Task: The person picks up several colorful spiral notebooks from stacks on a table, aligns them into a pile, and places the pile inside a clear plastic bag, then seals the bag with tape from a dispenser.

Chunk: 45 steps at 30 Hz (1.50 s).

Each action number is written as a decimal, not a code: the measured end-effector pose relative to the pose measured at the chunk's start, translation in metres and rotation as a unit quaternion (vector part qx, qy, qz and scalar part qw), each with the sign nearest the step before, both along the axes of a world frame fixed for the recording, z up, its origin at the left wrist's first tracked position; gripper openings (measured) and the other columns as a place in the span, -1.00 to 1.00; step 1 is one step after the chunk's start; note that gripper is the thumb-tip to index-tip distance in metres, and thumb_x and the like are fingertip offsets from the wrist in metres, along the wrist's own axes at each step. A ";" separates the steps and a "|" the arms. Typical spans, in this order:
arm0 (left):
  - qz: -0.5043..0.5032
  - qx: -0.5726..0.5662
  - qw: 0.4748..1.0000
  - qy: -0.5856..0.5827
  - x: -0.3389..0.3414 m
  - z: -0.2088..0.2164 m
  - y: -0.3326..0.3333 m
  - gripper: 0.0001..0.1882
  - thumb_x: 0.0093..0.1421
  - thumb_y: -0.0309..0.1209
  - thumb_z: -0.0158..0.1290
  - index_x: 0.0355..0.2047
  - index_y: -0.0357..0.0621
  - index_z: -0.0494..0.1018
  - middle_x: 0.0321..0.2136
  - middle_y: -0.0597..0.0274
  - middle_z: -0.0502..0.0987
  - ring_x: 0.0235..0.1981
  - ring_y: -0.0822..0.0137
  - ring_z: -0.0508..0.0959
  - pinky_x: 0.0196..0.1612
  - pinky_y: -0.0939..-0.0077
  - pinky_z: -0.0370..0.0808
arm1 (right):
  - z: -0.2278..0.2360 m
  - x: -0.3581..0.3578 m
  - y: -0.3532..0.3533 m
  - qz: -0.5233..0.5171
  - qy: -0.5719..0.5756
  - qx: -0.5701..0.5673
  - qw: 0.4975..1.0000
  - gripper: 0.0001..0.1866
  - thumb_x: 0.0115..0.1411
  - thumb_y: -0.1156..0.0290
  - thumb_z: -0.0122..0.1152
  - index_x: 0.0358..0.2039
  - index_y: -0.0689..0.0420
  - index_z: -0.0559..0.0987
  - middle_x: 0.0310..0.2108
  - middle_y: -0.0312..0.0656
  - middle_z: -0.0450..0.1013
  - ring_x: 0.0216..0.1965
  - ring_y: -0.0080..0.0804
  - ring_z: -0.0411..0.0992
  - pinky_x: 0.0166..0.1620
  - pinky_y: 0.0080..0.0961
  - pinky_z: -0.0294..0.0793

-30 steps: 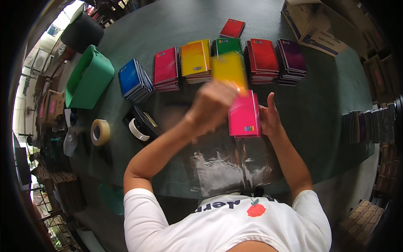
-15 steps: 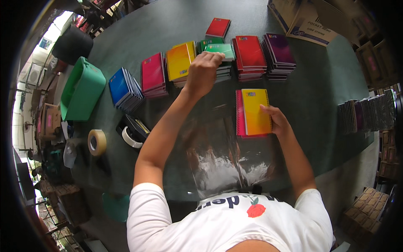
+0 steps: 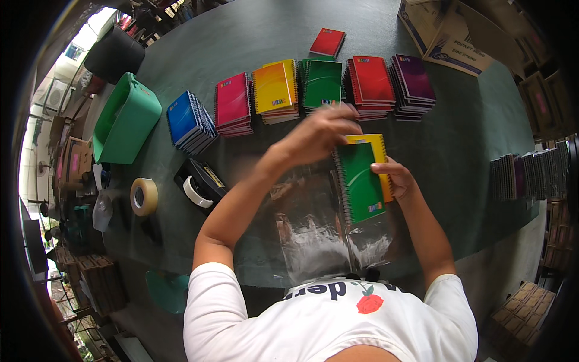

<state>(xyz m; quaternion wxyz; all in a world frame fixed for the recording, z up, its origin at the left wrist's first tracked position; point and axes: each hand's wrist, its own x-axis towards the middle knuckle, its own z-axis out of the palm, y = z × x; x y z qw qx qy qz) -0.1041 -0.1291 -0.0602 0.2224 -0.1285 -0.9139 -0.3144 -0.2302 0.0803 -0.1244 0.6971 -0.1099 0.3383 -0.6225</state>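
Observation:
My right hand [image 3: 395, 178] grips a small set of spiral notebooks by the right edge, its thumb on top. A green notebook [image 3: 362, 181] lies uppermost, and a yellow notebook [image 3: 381, 145] shows beneath it. Just above their top edge is my left hand [image 3: 325, 133], smeared by motion; whether its fingers hold anything is unclear. Beyond it, notebook stacks stand in a row: blue [image 3: 188, 120], pink [image 3: 233, 99], yellow [image 3: 274, 87], green [image 3: 322, 81], red [image 3: 373, 78] and purple [image 3: 414, 78]. Clear plastic sheets [image 3: 313, 241] lie in front of me.
A single red notebook [image 3: 327, 42] sits behind the row. To the left are a green bin [image 3: 129, 130], a tape roll [image 3: 144, 197] and a black tape dispenser [image 3: 202, 181]. A cardboard box [image 3: 458, 45] stands far right, with more spiral notebooks [image 3: 531, 175] at the right edge.
My left hand has come back from the green stack toward my right hand. A green notebook now lies over the yellow one in my right hand.

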 end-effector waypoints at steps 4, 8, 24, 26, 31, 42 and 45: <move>0.397 -0.242 0.873 -0.146 0.039 -0.040 -0.078 -0.51 0.06 -0.32 0.14 -0.05 -0.34 0.35 -0.08 -0.17 0.42 -0.03 -0.03 0.44 -0.03 0.21 0.41 | 0.007 0.016 -0.016 0.009 0.077 0.040 0.996 -0.62 0.00 0.43 0.29 -0.16 0.26 0.45 -0.34 -0.19 0.48 -0.35 -0.48 0.50 -0.27 -0.51 0.53; 0.438 -0.190 0.878 -0.034 0.046 -0.011 -0.070 -0.69 -0.05 -0.69 -0.04 -0.23 -0.29 0.44 -0.32 -0.11 0.52 -0.24 0.00 0.54 -0.28 0.38 0.51 | -0.008 0.017 -0.019 -0.023 0.002 0.020 1.000 -0.57 0.05 0.19 0.25 -0.18 0.26 0.46 -0.34 -0.13 0.49 -0.32 -0.42 0.49 -0.20 -0.40 0.52; 0.569 -0.154 0.773 -0.236 0.067 -0.001 -0.112 -0.83 0.05 -0.50 0.02 -0.34 -0.33 0.45 -0.33 -0.07 0.56 -0.16 0.20 0.53 -0.21 0.29 0.51 | -0.026 0.045 -0.021 -0.022 -0.091 0.006 0.996 -0.65 0.01 0.45 0.21 -0.16 0.28 0.48 -0.30 -0.07 0.52 -0.32 -0.33 0.53 -0.20 -0.39 0.54; 0.456 0.034 0.883 -0.104 0.054 0.031 -0.079 -0.84 0.05 -0.55 -0.04 -0.33 -0.28 0.45 -0.30 0.00 0.56 -0.14 0.14 0.53 -0.11 0.31 0.48 | -0.030 0.024 -0.012 -0.043 -0.129 -0.001 0.991 -0.65 0.04 0.44 0.18 -0.14 0.28 0.46 -0.29 -0.07 0.51 -0.32 -0.32 0.53 -0.20 -0.37 0.54; -0.056 -0.139 0.988 -0.041 0.028 0.012 0.020 -0.59 -0.10 -0.70 0.00 -0.18 -0.14 0.48 -0.21 0.08 0.53 -0.06 0.12 0.48 0.03 0.33 0.41 | 0.002 0.017 -0.001 -0.111 -0.144 0.001 0.983 -0.63 0.06 0.42 0.18 -0.12 0.29 0.43 -0.30 -0.09 0.51 -0.34 -0.33 0.54 -0.19 -0.38 0.55; 0.227 0.129 0.965 0.006 -0.025 0.019 0.006 -0.62 -0.09 -0.75 -0.05 -0.22 -0.21 0.48 -0.21 0.10 0.54 -0.11 0.17 0.52 -0.02 0.34 0.43 | -0.016 -0.017 0.072 -0.088 -0.133 0.008 0.987 -0.44 0.05 0.10 0.29 -0.10 0.28 0.43 -0.23 -0.07 0.50 -0.29 -0.36 0.53 -0.17 -0.43 0.56; -0.093 0.128 0.987 -0.031 -0.033 0.037 0.064 -0.60 -0.16 -0.77 -0.11 -0.31 -0.20 0.52 -0.22 0.07 0.54 -0.10 0.10 0.50 -0.01 0.31 0.43 | 0.000 -0.018 0.084 -0.104 -0.233 -0.043 0.966 -0.43 0.10 0.03 0.19 -0.09 0.30 0.43 -0.23 -0.04 0.49 -0.30 -0.33 0.53 -0.19 -0.43 0.56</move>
